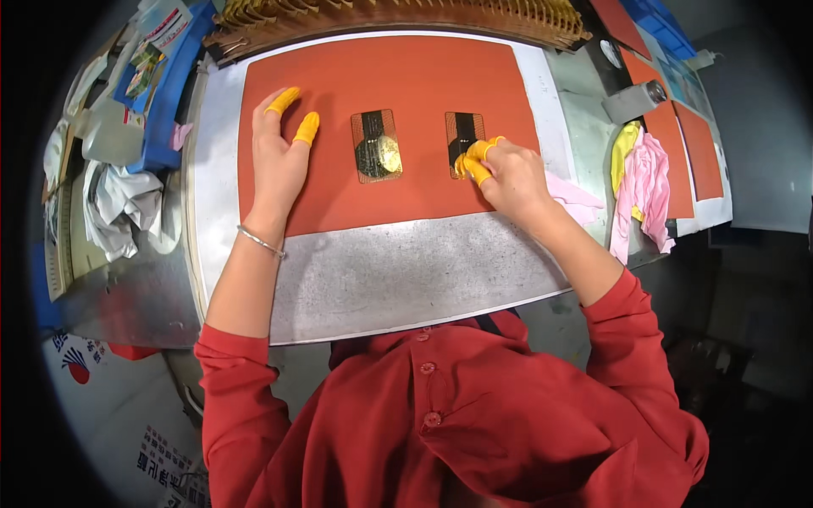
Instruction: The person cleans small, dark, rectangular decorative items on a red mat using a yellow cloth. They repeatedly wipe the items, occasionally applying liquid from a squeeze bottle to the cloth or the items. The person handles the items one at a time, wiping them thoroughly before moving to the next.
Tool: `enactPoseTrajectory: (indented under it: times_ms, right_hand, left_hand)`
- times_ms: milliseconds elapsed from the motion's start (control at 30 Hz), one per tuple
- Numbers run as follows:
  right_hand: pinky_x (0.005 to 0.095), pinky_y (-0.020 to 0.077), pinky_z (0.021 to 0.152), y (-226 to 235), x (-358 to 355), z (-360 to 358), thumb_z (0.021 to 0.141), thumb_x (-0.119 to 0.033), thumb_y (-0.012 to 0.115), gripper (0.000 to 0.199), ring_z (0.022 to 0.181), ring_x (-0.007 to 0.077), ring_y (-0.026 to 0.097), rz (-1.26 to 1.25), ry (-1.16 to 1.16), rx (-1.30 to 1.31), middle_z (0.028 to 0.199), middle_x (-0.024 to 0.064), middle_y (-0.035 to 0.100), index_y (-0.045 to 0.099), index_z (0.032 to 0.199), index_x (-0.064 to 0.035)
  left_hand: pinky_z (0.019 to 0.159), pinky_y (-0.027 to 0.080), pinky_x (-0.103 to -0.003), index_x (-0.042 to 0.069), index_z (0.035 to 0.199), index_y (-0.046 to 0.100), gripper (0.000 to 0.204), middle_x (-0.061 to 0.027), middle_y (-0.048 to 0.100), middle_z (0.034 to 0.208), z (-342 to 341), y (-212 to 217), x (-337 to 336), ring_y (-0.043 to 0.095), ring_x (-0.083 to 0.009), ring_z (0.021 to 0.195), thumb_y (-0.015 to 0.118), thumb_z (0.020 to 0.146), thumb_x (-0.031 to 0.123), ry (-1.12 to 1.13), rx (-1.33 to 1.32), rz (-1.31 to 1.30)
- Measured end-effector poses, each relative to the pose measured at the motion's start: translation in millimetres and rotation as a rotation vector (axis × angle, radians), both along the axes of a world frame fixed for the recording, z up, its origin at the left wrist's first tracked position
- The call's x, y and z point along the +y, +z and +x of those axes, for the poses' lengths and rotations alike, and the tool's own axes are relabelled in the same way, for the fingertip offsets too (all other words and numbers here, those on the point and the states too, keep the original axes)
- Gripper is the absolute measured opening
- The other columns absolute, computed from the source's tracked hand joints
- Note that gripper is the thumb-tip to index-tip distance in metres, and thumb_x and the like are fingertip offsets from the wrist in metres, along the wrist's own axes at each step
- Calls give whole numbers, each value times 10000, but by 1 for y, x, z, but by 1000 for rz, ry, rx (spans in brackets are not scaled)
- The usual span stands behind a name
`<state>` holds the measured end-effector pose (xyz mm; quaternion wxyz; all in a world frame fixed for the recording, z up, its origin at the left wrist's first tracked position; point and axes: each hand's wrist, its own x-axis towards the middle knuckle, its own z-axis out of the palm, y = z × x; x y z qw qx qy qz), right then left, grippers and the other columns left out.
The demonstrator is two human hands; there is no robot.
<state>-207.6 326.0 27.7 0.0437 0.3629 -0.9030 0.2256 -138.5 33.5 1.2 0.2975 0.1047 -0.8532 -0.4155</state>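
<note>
Two small dark rectangular plates with rounded corners and gold patterning lie on an orange-red mat (330,195). The left plate (377,146) has a bright gold reflection on its lower half. Over the lower part of the right plate (465,127) is my right hand (512,176), its yellow-capped fingertips drawn together against the surface. Whatever those fingertips may pinch is hidden. My left hand (279,161) rests at the mat's left side, fingers apart, with yellow finger cots on the thumb and a finger; it holds nothing.
A long rack of gold-coloured pieces (398,30) spans the far edge. To the left are a blue bin (169,118) and a crumpled white cloth (123,207). Pink cloth (645,190) and a grey box-like object (633,102) lie at the right, beside more orange-red sheets (699,152).
</note>
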Motion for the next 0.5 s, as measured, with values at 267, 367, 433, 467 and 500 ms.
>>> enactPoseTrajectory:
  times_ms: [267, 367, 433, 467, 500]
  right_hand:
    - [430, 464, 530, -1, 0, 5, 747, -132, 639, 74, 587, 327, 579, -10, 10, 52, 694, 126, 577, 644, 770, -62]
    - [433, 465, 529, -1, 0, 3, 738, -121, 636, 65, 590, 329, 582, 59, 21, 63, 691, 127, 576, 643, 777, -70]
    - [438, 467, 534, -2, 4, 10, 735, -127, 641, 72, 590, 334, 581, 23, 22, 63, 695, 127, 576, 641, 777, -69]
    - [439, 469, 534, -2, 5, 11, 731, -130, 645, 79, 590, 333, 582, 24, 4, 36, 695, 126, 576, 643, 778, -67]
    - [439, 468, 533, 0, 4, 9, 728, -130, 647, 80, 589, 332, 583, 34, 9, 45, 696, 125, 576, 644, 774, -64]
  left_hand:
    - [1007, 356, -336, -3, 1154, 542, 363, -129, 467, 1236, 3, 1, -1, 453, -276, 1165, 628, 809, 72, 0, -7, 0]
    - [1005, 357, -336, 0, 1153, 542, 360, -130, 465, 1239, 3, 3, -2, 453, -278, 1165, 627, 811, 73, 15, -7, 16]
    - [1003, 360, -337, 0, 1153, 541, 358, -134, 463, 1242, 6, 2, 2, 452, -281, 1166, 625, 814, 75, 14, -12, 68]
    - [1002, 360, -337, 0, 1154, 541, 357, -135, 462, 1242, 5, 3, 3, 451, -281, 1167, 624, 815, 75, 25, -21, 35]
    - [1002, 361, -337, 1, 1155, 540, 357, -136, 462, 1242, 3, 6, 4, 450, -282, 1167, 622, 816, 75, 36, -32, 2]
